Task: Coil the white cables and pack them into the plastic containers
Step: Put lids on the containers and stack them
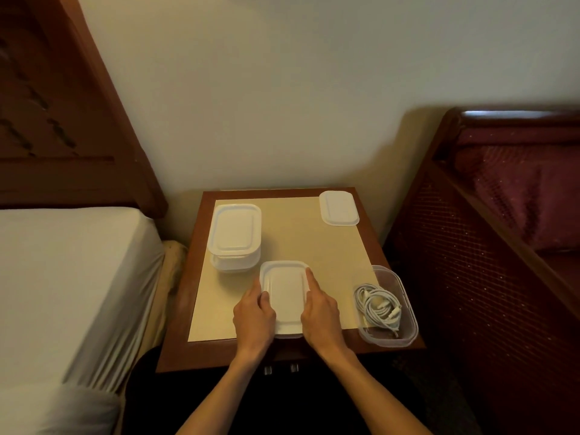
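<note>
**One box under the hands, one coil waiting for its lid**

Both hands are on the lidded container (284, 296) at the front middle of the small wooden table (370, 240). The left hand (254, 318) holds its left edge, fingers curled over the rim. The right hand (320, 315) lies along the right edge with the forefinger stretched out straight on the lid, and whether the other fingers grip the side I cannot tell. It looks like a lid being pressed home, so this box is probably packed, though nothing shows through the white top.

Over at the front right corner sits the open clear container (405, 324), and inside it the white cables (376, 304), wound into loose round loops with the plug ends lying together toward the near side. Coiled and in, then, but not covered. The loose lid (339, 208) lies flat at the far right corner, well apart from it, likely its match.

At the far left stands a closed stack of containers (234, 237), contents hidden. What seems left is that one lid.
</note>
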